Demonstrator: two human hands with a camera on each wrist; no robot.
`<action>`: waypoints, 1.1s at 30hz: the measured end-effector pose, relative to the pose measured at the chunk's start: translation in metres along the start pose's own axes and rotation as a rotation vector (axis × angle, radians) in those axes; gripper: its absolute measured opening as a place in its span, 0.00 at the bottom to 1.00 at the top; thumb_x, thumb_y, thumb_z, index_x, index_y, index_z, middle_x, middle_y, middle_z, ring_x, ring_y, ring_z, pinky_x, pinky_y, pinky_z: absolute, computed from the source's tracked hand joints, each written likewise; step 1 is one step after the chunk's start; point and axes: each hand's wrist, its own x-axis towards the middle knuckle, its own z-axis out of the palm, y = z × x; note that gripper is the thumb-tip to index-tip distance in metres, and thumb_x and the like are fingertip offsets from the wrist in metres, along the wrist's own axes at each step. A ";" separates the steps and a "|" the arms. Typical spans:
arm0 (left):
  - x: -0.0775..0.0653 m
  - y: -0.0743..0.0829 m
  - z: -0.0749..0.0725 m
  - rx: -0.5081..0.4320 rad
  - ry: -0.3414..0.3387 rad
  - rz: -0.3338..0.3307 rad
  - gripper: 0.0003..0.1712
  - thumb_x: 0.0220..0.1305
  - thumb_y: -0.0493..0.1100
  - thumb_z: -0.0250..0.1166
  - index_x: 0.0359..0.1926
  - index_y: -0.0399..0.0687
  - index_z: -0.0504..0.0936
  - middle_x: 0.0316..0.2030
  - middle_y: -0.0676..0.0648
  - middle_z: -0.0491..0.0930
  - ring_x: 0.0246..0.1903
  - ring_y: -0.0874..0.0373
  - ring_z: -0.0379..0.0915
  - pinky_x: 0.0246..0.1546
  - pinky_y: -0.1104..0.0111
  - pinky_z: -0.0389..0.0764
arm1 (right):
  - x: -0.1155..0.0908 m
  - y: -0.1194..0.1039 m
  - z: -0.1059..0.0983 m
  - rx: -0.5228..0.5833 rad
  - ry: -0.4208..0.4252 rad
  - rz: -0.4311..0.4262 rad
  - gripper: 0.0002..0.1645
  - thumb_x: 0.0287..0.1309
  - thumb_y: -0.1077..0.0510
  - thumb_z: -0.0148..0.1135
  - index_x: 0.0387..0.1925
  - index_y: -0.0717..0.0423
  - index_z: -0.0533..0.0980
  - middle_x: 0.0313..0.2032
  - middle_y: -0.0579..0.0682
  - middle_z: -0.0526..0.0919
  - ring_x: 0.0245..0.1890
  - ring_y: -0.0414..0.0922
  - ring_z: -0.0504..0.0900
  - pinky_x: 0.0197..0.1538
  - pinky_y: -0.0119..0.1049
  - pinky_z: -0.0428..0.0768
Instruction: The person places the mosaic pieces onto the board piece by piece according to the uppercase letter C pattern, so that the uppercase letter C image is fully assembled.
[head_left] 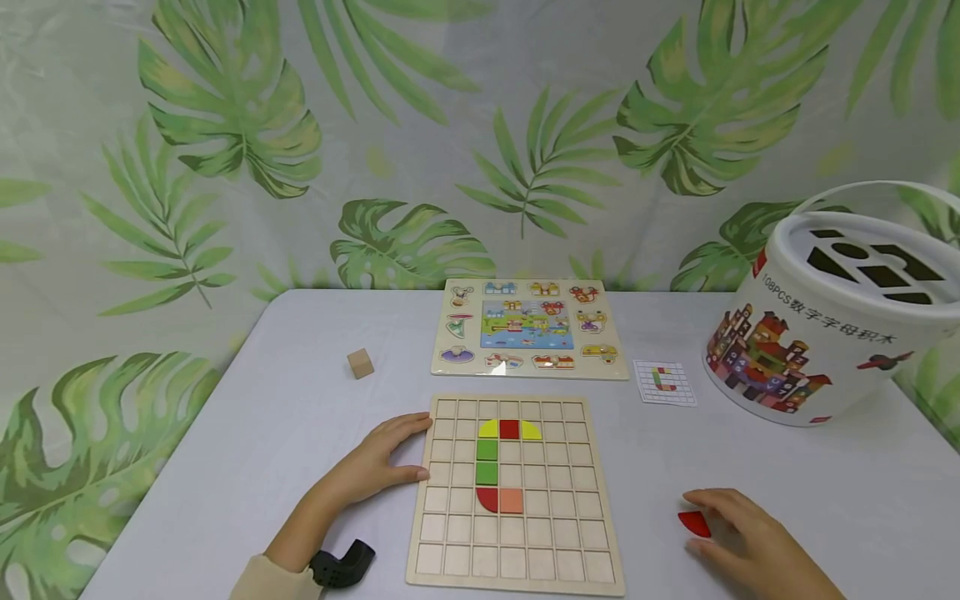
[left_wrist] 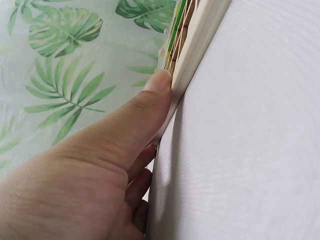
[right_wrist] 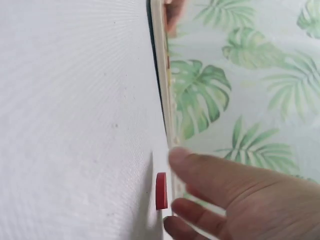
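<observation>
A wooden grid board (head_left: pixel 551 525) lies in front of me. Its cells hold two yellow quarter-circles, a red square (head_left: pixel 508 429), two green squares (head_left: pixel 487 450), a red quarter-circle (head_left: pixel 487 499) and a salmon square (head_left: pixel 512 501). At the board's left edge rests my left hand (head_left: pixel 375 457), its thumb (left_wrist: pixel 159 82) touching the side. Right of the board, a loose red quarter-circle piece (head_left: pixel 695 523) lies on the table. My right hand (head_left: pixel 738 537) is around it, thumb and fingers spread with gaps to the piece.
A pattern card (head_left: pixel 665 383) lies beyond the board, beside a picture puzzle (head_left: pixel 529 367). A white bucket (head_left: pixel 817 333) with a slotted lid stands at the right. To the left sits a small wooden cube (head_left: pixel 360 363). A leaf-patterned cloth (head_left: pixel 420 167) hangs behind the table.
</observation>
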 end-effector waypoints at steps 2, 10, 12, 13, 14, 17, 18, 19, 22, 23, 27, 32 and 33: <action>0.000 0.000 0.000 0.001 0.000 0.004 0.41 0.50 0.56 0.65 0.63 0.44 0.64 0.63 0.47 0.60 0.63 0.47 0.49 0.59 0.49 0.52 | 0.001 0.005 0.001 0.006 -0.059 0.051 0.30 0.43 0.44 0.68 0.48 0.51 0.74 0.46 0.47 0.74 0.44 0.45 0.73 0.44 0.42 0.77; -0.001 0.002 -0.001 0.000 -0.002 -0.012 0.42 0.50 0.56 0.66 0.63 0.45 0.64 0.63 0.48 0.60 0.63 0.50 0.49 0.60 0.52 0.53 | 0.007 0.012 0.001 0.010 -0.133 0.129 0.22 0.44 0.50 0.69 0.41 0.55 0.76 0.39 0.48 0.74 0.38 0.44 0.73 0.43 0.42 0.77; -0.001 0.002 -0.001 0.006 0.003 -0.007 0.41 0.50 0.57 0.66 0.63 0.45 0.64 0.63 0.48 0.60 0.63 0.49 0.50 0.60 0.51 0.53 | 0.007 0.010 0.000 0.022 -0.133 0.145 0.23 0.44 0.50 0.68 0.42 0.55 0.76 0.40 0.49 0.75 0.38 0.43 0.74 0.42 0.41 0.77; -0.001 0.002 -0.001 0.004 0.002 -0.011 0.42 0.50 0.57 0.66 0.63 0.46 0.64 0.63 0.48 0.60 0.63 0.49 0.50 0.60 0.51 0.53 | 0.008 0.009 0.000 0.036 -0.133 0.147 0.24 0.44 0.50 0.68 0.43 0.56 0.75 0.40 0.49 0.76 0.37 0.43 0.74 0.41 0.40 0.78; -0.001 0.002 -0.001 0.005 0.002 -0.011 0.42 0.50 0.57 0.66 0.63 0.46 0.64 0.63 0.48 0.60 0.63 0.49 0.50 0.60 0.51 0.53 | 0.009 0.007 -0.001 0.052 -0.131 0.145 0.24 0.45 0.50 0.68 0.44 0.57 0.75 0.40 0.49 0.77 0.37 0.42 0.74 0.40 0.38 0.78; 0.000 0.001 -0.001 0.004 -0.002 -0.010 0.42 0.49 0.57 0.66 0.63 0.46 0.64 0.63 0.49 0.60 0.63 0.49 0.49 0.60 0.51 0.53 | 0.012 -0.002 -0.002 0.095 -0.102 0.097 0.23 0.46 0.53 0.68 0.45 0.56 0.75 0.39 0.47 0.78 0.33 0.38 0.74 0.37 0.33 0.78; 0.000 0.001 -0.001 0.000 -0.006 -0.016 0.42 0.49 0.58 0.66 0.63 0.46 0.64 0.63 0.49 0.60 0.63 0.50 0.49 0.60 0.52 0.52 | 0.013 -0.005 -0.002 0.112 -0.077 0.043 0.23 0.45 0.55 0.68 0.45 0.57 0.75 0.38 0.46 0.78 0.31 0.36 0.74 0.36 0.31 0.78; 0.000 0.001 0.000 0.000 -0.008 -0.016 0.42 0.49 0.58 0.66 0.63 0.46 0.64 0.63 0.49 0.60 0.63 0.51 0.49 0.60 0.52 0.52 | 0.015 -0.008 -0.002 0.124 -0.046 -0.013 0.22 0.45 0.56 0.68 0.44 0.57 0.75 0.37 0.45 0.78 0.29 0.35 0.73 0.34 0.29 0.78; 0.000 0.001 0.000 -0.001 -0.009 -0.008 0.42 0.49 0.58 0.66 0.63 0.46 0.64 0.63 0.49 0.60 0.63 0.50 0.49 0.60 0.52 0.52 | 0.019 -0.020 0.000 0.159 0.065 -0.222 0.20 0.42 0.62 0.69 0.42 0.58 0.75 0.34 0.42 0.78 0.27 0.32 0.72 0.30 0.27 0.77; -0.001 0.001 0.000 -0.001 -0.007 -0.005 0.42 0.49 0.58 0.65 0.63 0.45 0.64 0.63 0.49 0.60 0.63 0.50 0.49 0.60 0.52 0.53 | 0.022 -0.024 0.002 0.178 0.102 -0.294 0.21 0.41 0.65 0.70 0.41 0.58 0.76 0.33 0.41 0.78 0.26 0.32 0.72 0.29 0.27 0.77; -0.001 0.001 0.000 0.002 -0.004 0.005 0.42 0.50 0.57 0.65 0.63 0.45 0.64 0.63 0.48 0.60 0.63 0.49 0.49 0.60 0.51 0.53 | 0.032 -0.042 0.007 0.266 0.118 -0.445 0.22 0.39 0.69 0.69 0.41 0.59 0.76 0.34 0.40 0.78 0.27 0.32 0.73 0.30 0.27 0.77; -0.001 0.002 -0.001 0.003 -0.008 -0.002 0.42 0.50 0.57 0.65 0.63 0.45 0.64 0.63 0.48 0.59 0.63 0.48 0.49 0.60 0.50 0.52 | 0.047 -0.059 0.018 0.374 0.040 -0.556 0.19 0.45 0.67 0.67 0.43 0.60 0.75 0.35 0.42 0.79 0.28 0.34 0.74 0.31 0.28 0.77; -0.001 0.002 -0.001 0.003 -0.008 -0.001 0.42 0.50 0.57 0.65 0.63 0.45 0.64 0.63 0.48 0.59 0.63 0.48 0.49 0.60 0.50 0.52 | 0.049 -0.062 0.022 0.387 0.022 -0.568 0.18 0.46 0.66 0.66 0.43 0.60 0.75 0.35 0.42 0.78 0.29 0.34 0.74 0.31 0.29 0.77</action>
